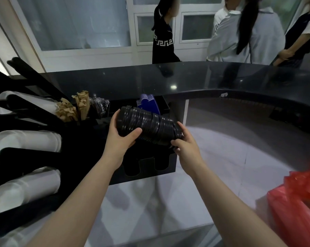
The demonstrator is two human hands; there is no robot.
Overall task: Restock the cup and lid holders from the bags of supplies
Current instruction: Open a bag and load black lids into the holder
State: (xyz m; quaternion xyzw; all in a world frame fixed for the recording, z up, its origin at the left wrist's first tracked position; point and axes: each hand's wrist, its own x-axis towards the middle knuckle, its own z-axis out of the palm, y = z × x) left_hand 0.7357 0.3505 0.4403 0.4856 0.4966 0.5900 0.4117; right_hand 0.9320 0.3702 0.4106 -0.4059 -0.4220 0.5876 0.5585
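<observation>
A long stack of black lids (pixel 149 124) lies sideways in the air above the black lid holder (pixel 150 166), which has two U-shaped slots in its front. My left hand (pixel 121 138) grips the stack's left end, thumb across the front. My right hand (pixel 184 147) holds the right end from below. At the left, the black cup holder (pixel 25 154) carries three rows of white cups (pixel 25 141) lying on their sides. A red plastic bag (pixel 297 202) sits at the lower right.
Brown paper packets (pixel 75 107), wrapped straws (pixel 99 106) and blue sleeves (pixel 148 102) stand in a black organiser behind the lid holder. A dark curved counter (pixel 186 81) runs across the back, with several people standing beyond it. The worktop (pixel 222 157) is pale grey.
</observation>
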